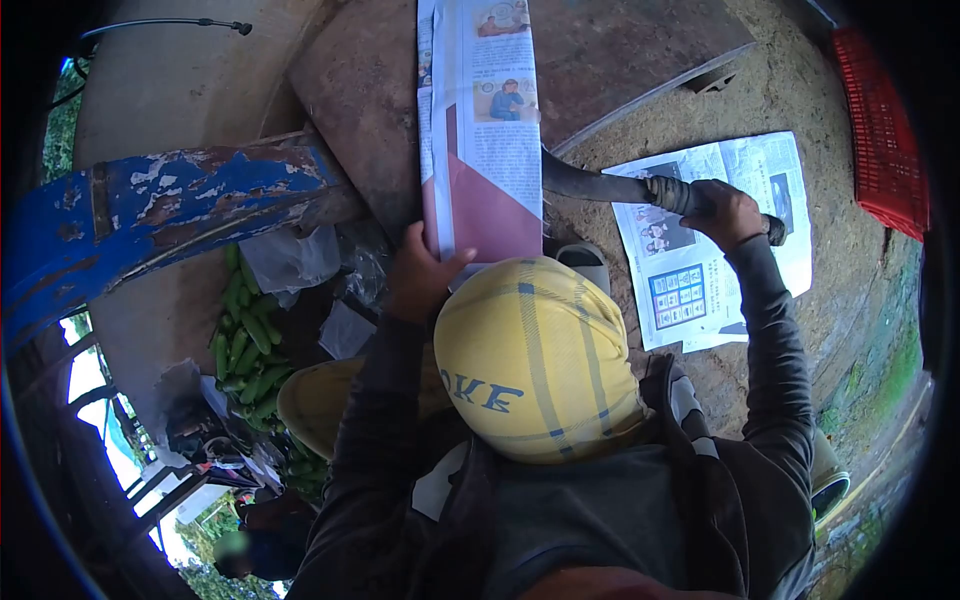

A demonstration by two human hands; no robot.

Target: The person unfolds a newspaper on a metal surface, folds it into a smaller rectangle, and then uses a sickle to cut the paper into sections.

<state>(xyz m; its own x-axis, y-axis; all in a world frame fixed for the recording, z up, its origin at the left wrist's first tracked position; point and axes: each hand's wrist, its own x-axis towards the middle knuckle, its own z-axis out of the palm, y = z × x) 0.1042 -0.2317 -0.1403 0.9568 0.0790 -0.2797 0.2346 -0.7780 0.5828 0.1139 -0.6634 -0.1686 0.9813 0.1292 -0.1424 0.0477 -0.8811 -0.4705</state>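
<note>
A folded stack of newspaper lies lengthwise in front of me, over a brown board. My left hand holds its lower left corner, with the thumb on top of the paper. In my right hand is the wrapped handle of a curved knife. Its dark blade points left and meets the right edge of the folded newspaper; the tip is hidden there. Beneath my right hand, an opened newspaper sheet is spread on the ground.
The brown board has an edge on the right. A red plastic crate stands at far right. On the left are a peeling blue beam, clear plastic bags and a pile of green cucumbers. Another person is at lower left.
</note>
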